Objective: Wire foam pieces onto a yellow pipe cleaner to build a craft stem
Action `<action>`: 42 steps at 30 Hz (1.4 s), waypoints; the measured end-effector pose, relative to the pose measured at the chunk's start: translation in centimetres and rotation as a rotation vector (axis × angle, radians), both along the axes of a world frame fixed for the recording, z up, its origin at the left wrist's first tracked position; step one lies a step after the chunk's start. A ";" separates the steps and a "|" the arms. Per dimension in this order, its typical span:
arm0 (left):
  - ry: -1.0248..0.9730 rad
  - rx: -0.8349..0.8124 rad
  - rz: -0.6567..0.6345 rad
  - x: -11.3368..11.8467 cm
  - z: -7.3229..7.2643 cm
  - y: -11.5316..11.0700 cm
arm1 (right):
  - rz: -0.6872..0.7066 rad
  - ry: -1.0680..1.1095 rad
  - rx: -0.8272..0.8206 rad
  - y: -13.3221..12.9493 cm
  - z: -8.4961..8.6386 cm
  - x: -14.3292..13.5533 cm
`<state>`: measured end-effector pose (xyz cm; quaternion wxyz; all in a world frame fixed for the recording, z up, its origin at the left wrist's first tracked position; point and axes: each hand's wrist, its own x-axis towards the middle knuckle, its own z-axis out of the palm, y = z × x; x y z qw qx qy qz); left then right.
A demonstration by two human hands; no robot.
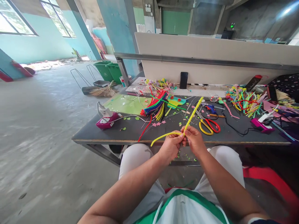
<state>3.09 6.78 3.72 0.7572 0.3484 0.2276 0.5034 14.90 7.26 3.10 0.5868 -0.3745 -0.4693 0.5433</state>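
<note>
A bright yellow pipe cleaner is pinched between both hands just past the table's front edge, above my lap. One stretch of it rises up and away to the right; another curves out to the left. My left hand grips it near the bend with thumb and fingers. Close against it, my right hand pinches the same spot, so the bend itself is partly hidden. Scissors with one yellow and one red handle lie right of my hands. A bundle of colourful pipe cleaners lies beyond them to the left.
Pink power strips sit at the left and right of the table, with trailing cables. A glue gun lies beyond the scissors. A phone leans at the back. Pipe-cleaner pieces are heaped at right; paper scraps are scattered about.
</note>
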 end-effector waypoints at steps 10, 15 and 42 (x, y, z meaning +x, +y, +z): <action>0.459 0.257 0.460 0.9 -1.7 -0.1 | -0.523 -0.608 0.263 -1.4 0.5 -0.5; 0.374 0.195 0.387 0.7 -1.2 -0.2 | -0.510 -0.625 0.329 -1.5 0.8 -0.4; -0.123 -0.161 -0.423 -0.2 0.5 -0.9 | 0.183 -0.017 0.136 -0.5 0.9 1.9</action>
